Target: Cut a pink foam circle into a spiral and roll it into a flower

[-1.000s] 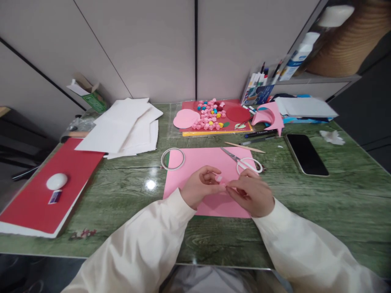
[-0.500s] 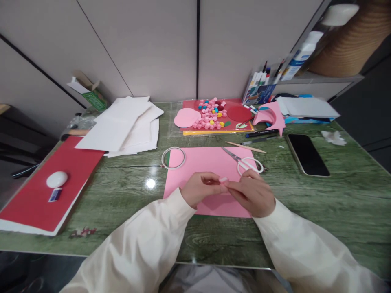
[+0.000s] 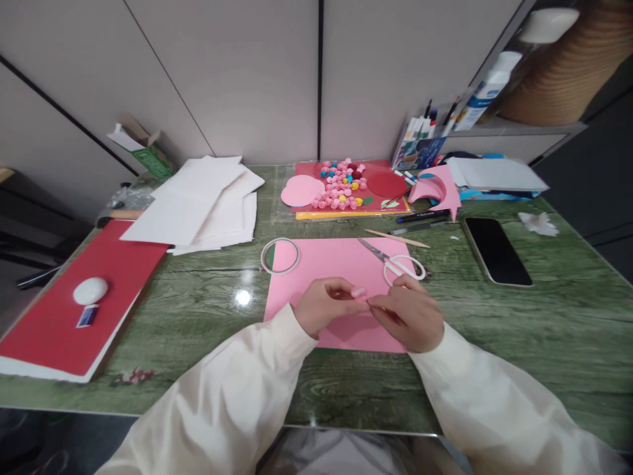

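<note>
Beyond the fingers (image 3: 388, 303), blurred bottle label (image 3: 478, 103)

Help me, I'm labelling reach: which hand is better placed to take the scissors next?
Probably the right hand: it is near the white-handled scissors; the left hand is farther away. Both touch a pink piece.

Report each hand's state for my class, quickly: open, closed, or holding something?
Left hand: grip closed, holding a small pink piece.
Right hand: grip closed, pinching at the same piece's right side.
</note>
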A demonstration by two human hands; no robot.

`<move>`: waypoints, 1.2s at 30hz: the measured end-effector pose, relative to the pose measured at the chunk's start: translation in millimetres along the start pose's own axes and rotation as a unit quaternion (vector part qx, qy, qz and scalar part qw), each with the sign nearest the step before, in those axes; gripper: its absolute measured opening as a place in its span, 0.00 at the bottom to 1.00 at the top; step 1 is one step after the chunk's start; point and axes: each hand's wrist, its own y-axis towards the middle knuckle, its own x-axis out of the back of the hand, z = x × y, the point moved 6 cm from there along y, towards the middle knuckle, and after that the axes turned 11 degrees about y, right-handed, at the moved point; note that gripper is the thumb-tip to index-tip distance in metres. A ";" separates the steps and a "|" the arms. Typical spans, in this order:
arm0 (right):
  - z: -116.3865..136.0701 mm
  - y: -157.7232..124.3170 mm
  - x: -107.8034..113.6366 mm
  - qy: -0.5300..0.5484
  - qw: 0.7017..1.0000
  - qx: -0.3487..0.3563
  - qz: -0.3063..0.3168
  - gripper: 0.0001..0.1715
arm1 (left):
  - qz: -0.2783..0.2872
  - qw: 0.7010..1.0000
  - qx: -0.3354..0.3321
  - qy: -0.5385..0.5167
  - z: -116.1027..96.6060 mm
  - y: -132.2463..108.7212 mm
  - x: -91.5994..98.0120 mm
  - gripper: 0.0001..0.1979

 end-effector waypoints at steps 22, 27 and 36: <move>-6.1 -2.9 -6.4 0.070 0.997 -0.025 0.036 0.11 | 0.031 0.992 -0.080 0.095 -8.8 -2.3 -2.1 0.16; -5.9 0.2 -3.5 0.094 0.995 -0.038 0.026 0.12 | 0.042 0.992 -0.076 0.086 -14.6 -5.4 -2.4 0.14; -7.4 1.9 -0.5 0.113 0.990 -0.078 -0.001 0.06 | 0.004 0.989 -0.089 0.121 -18.1 -6.8 -1.8 0.13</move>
